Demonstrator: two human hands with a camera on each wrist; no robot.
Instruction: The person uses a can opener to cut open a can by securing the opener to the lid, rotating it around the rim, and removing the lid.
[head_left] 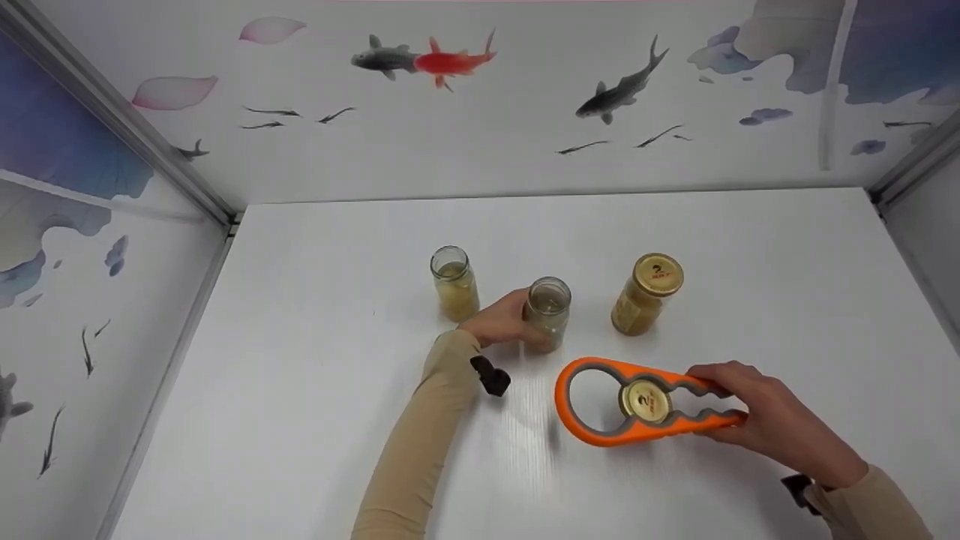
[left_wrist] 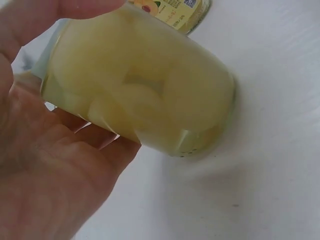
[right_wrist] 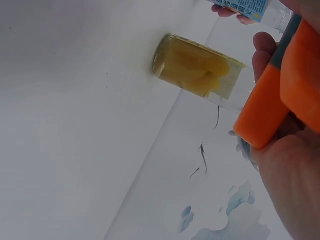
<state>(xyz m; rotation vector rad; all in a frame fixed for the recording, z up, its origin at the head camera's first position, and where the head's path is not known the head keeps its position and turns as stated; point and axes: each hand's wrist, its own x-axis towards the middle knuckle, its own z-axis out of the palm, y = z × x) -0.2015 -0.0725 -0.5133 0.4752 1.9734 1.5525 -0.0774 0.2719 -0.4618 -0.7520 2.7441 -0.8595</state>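
My left hand (head_left: 502, 322) grips an open, lidless glass jar (head_left: 550, 319) standing on the table. In the left wrist view, this jar (left_wrist: 150, 85) holds pale fruit pieces in liquid, with the thumb over one side and fingers beneath the other. My right hand (head_left: 780, 412) holds an orange and grey jar opener (head_left: 675, 430) by its handle ends, nearer the front. A gold lid (head_left: 648, 401) sits between the opener's grey toothed inner edges. In the right wrist view, the opener (right_wrist: 262, 107) is only partly visible.
Left of the gripped jar stands another lidless jar (head_left: 456, 292) with yellowish contents. A jar with a gold lid (head_left: 646, 296) stands to the right. The white table (head_left: 300, 360) is bounded by printed panels at the back (head_left: 495, 135) and left (head_left: 150, 262).
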